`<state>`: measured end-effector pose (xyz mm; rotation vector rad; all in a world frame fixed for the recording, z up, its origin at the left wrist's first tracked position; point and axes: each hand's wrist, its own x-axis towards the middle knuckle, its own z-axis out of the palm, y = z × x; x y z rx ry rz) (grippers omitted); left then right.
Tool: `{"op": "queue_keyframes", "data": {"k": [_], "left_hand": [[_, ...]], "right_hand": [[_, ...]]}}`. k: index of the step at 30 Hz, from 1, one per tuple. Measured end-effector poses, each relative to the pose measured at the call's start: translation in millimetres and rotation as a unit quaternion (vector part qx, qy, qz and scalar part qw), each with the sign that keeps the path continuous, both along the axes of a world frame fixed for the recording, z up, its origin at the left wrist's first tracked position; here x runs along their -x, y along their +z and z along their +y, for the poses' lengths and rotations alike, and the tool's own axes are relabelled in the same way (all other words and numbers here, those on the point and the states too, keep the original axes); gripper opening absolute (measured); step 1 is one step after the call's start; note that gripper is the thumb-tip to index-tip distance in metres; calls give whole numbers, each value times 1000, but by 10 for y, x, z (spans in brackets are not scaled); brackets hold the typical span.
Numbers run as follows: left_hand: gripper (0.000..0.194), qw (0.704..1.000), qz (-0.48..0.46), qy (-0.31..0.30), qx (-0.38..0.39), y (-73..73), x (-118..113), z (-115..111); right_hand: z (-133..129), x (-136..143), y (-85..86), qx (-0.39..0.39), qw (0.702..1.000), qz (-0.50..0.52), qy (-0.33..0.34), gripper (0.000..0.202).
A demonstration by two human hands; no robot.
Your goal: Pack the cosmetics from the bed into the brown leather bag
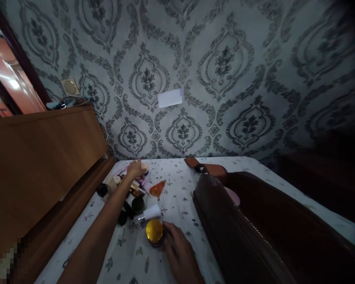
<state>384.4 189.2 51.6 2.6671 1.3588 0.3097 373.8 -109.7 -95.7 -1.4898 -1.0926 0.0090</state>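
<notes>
Wall: pale damask pattern (pixel 183 71) across the far side, with a white card (pixel 170 98) on it near twelve o'clock.
Cabinet: wooden (pixel 47 146), along nine o'clock.
Sheet: white with small leaf prints (pixel 177 213), under the cosmetics and the bag.
Jar: gold-lidded (pixel 154 230), lid up; it lies at ten o'clock from the middle of the right hand (pixel 180 252), just at its fingertips. Round from above, so no long axis to match; the right hand is clearly the nearer one.
Right fingers: slightly apart, tips seemingly against the jar's three o'clock side; I cannot tell whether they grip.
Left hand: stretched toward eleven o'clock (pixel 134 169), over the far end of the cosmetics, beside a pale pot (pixel 144 169) at its three o'clock. Fingertips are hidden, so I cannot tell whether they are clamped on anything.
Tube: white (pixel 152 212), just beyond the jar toward twelve o'clock, long axis running eight to two.
Bottle: orange (pixel 156 189), past the tube, neck toward two o'clock.
Bag: brown (pixel 215 221), at three o'clock from the jar and across the right hand, mouth gaping, a pink thing (pixel 233 196) inside.
</notes>
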Motion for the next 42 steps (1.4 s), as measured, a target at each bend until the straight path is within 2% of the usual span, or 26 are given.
{"op": "queue_keyframes", "data": {"k": [2, 4, 7, 11, 14, 17, 20, 25, 29, 36, 42], "left_hand": [[41, 1000, 17, 1, 18, -56, -41, 59], [40, 999, 19, -2, 33, -94, -59, 92], [38, 998, -8, -6, 54, -101, -58, 106], [38, 991, -101, -8, 90, -21, 4, 86], [38, 970, -198, -16, 138, 40, 102, 19], [35, 928, -298, -49, 217, 33, 262, -152], [33, 866, -388, -99, 300, -26, 489, -434], [61, 747, -489, -162, 421, -58, 936, -969], [71, 675, -519, -175, 495, -69, 1224, -1303], [65, 604, -496, -166, 601, -250, 1414, -1734], [49, 571, -464, -161, 657, -403, 1388, -1959]], "right_hand": [[-3, 11, 33, 3, 1000, 8, -2, 38], [-32, -4, 99, 32, 999, 9, 27, 38], [-81, -45, 185, 57, 997, 10, 51, 37], [-90, -70, 181, 61, 997, 19, 49, 37], [-75, -78, 131, 60, 997, 25, 52, 37], [-70, -85, 115, 60, 996, 46, 51, 35], [-82, -82, 171, 73, 992, 85, 57, 33], [-105, -53, 398, 66, 983, 166, 46, 36], [-115, -4, 635, 31, 979, 195, 42, 39], [-176, 78, 1069, -18, 984, 156, 78, 51], [-283, 59, 1299, -7, 987, 128, 92, 58]]}}
